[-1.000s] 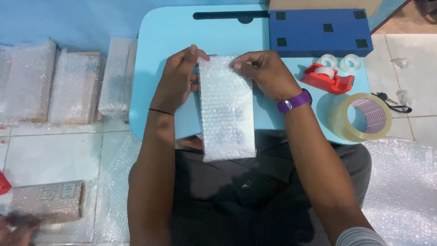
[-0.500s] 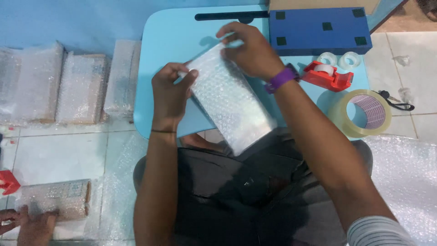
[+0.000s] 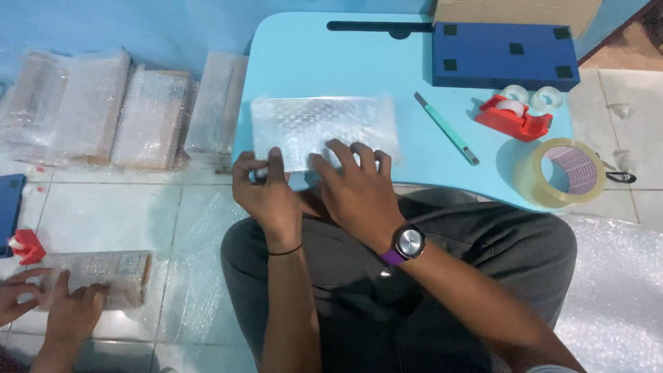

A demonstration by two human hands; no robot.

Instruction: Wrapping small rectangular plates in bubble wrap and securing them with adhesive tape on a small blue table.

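Observation:
A sheet of bubble wrap (image 3: 323,128) lies flat and sideways on the light blue lap table (image 3: 407,69). My left hand (image 3: 266,190) pinches its near left edge between thumb and fingers. My right hand (image 3: 356,186), with a watch on a purple strap at the wrist, rests fingers spread on the sheet's near edge, pressing it down. Both hands sit at the table's front rim, above my lap.
On the table lie a teal cutter (image 3: 447,128), a red tape dispenser (image 3: 514,116), a big roll of clear tape (image 3: 559,173) and a dark blue box (image 3: 504,55). Bubble-wrapped parcels (image 3: 117,110) line the floor at left. Another person's hands (image 3: 48,304) hold a wrapped parcel (image 3: 103,276).
The bubble wrap was held up lengthwise in both hands, then turned; now it lies flat across the table with both hands at its near edge. The other person's hands moved onto their parcel.

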